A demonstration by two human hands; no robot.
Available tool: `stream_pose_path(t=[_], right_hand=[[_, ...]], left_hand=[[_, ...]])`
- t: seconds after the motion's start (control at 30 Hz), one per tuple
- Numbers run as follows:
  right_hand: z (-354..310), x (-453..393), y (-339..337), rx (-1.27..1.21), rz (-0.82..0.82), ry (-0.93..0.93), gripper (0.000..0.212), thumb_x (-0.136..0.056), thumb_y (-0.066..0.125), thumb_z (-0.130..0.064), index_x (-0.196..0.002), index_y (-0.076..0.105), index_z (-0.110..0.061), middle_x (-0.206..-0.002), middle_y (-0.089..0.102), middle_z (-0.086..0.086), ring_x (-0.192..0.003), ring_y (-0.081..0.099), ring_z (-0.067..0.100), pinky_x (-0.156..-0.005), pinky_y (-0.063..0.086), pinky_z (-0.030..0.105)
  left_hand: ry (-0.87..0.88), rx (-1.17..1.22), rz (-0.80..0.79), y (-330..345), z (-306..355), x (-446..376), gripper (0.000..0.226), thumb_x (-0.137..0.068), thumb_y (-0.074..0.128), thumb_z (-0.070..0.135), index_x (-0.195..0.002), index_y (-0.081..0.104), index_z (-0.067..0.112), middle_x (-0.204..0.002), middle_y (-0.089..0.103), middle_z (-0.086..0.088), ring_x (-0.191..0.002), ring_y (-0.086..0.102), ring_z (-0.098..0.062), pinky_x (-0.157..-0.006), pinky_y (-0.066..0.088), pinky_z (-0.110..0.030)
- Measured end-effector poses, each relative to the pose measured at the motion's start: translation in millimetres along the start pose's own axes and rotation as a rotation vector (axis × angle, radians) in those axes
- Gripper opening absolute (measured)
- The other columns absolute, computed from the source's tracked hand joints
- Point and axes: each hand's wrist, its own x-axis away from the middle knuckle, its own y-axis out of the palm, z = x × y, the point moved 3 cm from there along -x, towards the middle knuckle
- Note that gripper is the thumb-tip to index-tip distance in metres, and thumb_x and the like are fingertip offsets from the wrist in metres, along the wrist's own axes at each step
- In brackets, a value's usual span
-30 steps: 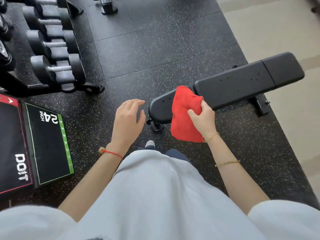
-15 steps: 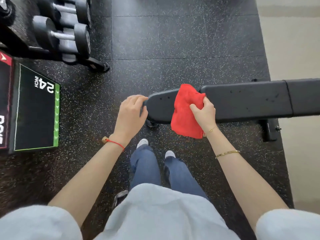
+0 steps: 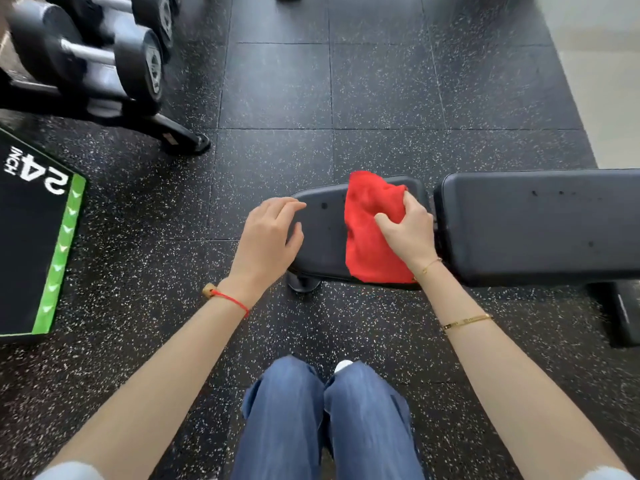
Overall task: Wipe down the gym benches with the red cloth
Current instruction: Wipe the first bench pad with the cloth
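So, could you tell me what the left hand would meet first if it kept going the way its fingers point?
The left hand points up and right, so it would probably first slide across the seat pad and meet the red cloth; height above the pad is unclear.

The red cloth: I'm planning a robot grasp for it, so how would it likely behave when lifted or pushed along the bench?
The red cloth looks soft and floppy: it bunches where the right hand grips it and drapes over the seat pad. It is probably light, held with one hand. Pushed, it would likely crumple rather than slide as one piece.
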Motion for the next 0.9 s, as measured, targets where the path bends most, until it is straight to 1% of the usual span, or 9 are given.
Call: stream_pose_path(t=[0.17,0.27,0.33,0.4,0.5,0.6,0.67,0.8,0.9], right_hand=[[45,-26,46,0.072,0.052,-0.111,0.026,-0.078,0.064,-0.024,-0.101,0.06,-0.012,-0.092,0.07,0.007,-0.09,0.064,0.031,-0.082,0.047,0.036],[66,-31,59,0.257,0.151,-0.185,0.041,-0.078,0.062,-0.029,-0.115,0.052,-0.012,-0.103,0.066,0.011,-0.097,0.061,0.036,-0.082,0.048,0.042],[70,-30,58,0.339,0.231,-0.351,0.061,-0.076,0.06,-0.031,-0.132,0.043,-0.013,-0.123,0.056,0.009,-0.113,0.053,0.033,-0.095,0.042,0.042],[69,-29,59,0.472,0.241,-0.529,0.074,-0.076,0.056,-0.039,-0.144,0.035,-0.02,-0.142,0.042,0.005,-0.131,0.038,0.03,-0.111,0.029,0.043],[67,-31,75,0.622,0.007,-0.638,0.063,-0.087,0.046,-0.05,-0.147,0.032,-0.036,-0.159,0.021,-0.005,-0.149,0.009,0.025,-0.12,0.006,0.05],[70,-31,92,0.731,-0.118,-0.616,0.063,-0.094,0.036,-0.056,-0.151,0.019,-0.036,-0.162,0.008,-0.007,-0.15,-0.003,0.023,-0.122,0.001,0.044],[71,-29,95,0.751,-0.107,-0.601,0.065,-0.093,0.03,-0.06,-0.152,0.016,-0.037,-0.162,0.005,-0.007,-0.15,-0.005,0.023,-0.122,0.0,0.044],[82,-11,92,0.817,-0.048,-0.609,0.067,-0.091,0.021,-0.062,-0.152,0.013,-0.036,-0.162,0.008,-0.009,-0.15,-0.006,0.021,-0.119,-0.01,0.052],[85,2,87,0.86,-0.011,-0.659,0.064,-0.095,0.022,-0.057,-0.153,0.015,-0.031,-0.162,0.012,-0.006,-0.15,-0.008,0.017,-0.119,-0.013,0.049]], left_hand=[[0.068,-0.013,0.058,69,-37,-11,0.035,-0.093,0.057,0.012,-0.128,0.061,0.009,-0.129,0.062,-0.006,-0.125,0.053,-0.027,-0.109,0.039,-0.04],[0.107,-0.028,0.097,98,-56,-12,0.036,-0.093,0.059,0.015,-0.129,0.06,0.009,-0.131,0.061,-0.005,-0.126,0.052,-0.026,-0.109,0.04,-0.042],[0.13,-0.04,0.121,109,-65,-13,0.037,-0.093,0.059,0.016,-0.129,0.06,0.009,-0.131,0.061,-0.005,-0.126,0.052,-0.027,-0.108,0.04,-0.044],[0.159,-0.063,0.147,118,-69,-16,0.035,-0.093,0.06,0.016,-0.127,0.061,0.008,-0.13,0.062,-0.006,-0.125,0.053,-0.028,-0.108,0.041,-0.046],[0.217,-0.099,0.193,124,-73,-17,0.031,-0.092,0.061,0.016,-0.122,0.064,0.008,-0.127,0.063,-0.006,-0.122,0.054,-0.03,-0.106,0.042,-0.048],[0.239,-0.093,0.233,127,-75,-18,0.03,-0.092,0.062,0.014,-0.121,0.065,0.007,-0.126,0.064,-0.007,-0.121,0.055,-0.029,-0.106,0.043,-0.046],[0.224,-0.078,0.241,127,-77,-18,0.03,-0.093,0.062,0.014,-0.121,0.066,0.006,-0.125,0.064,-0.008,-0.121,0.055,-0.029,-0.108,0.041,-0.045],[0.203,-0.045,0.231,127,-76,-18,0.027,-0.095,0.059,0.016,-0.12,0.066,0.008,-0.124,0.066,-0.007,-0.12,0.055,-0.029,-0.108,0.04,-0.043],[0.198,-0.015,0.228,128,-70,-18,0.026,-0.096,0.057,0.017,-0.119,0.066,0.01,-0.123,0.066,-0.005,-0.12,0.055,-0.028,-0.108,0.04,-0.042]])
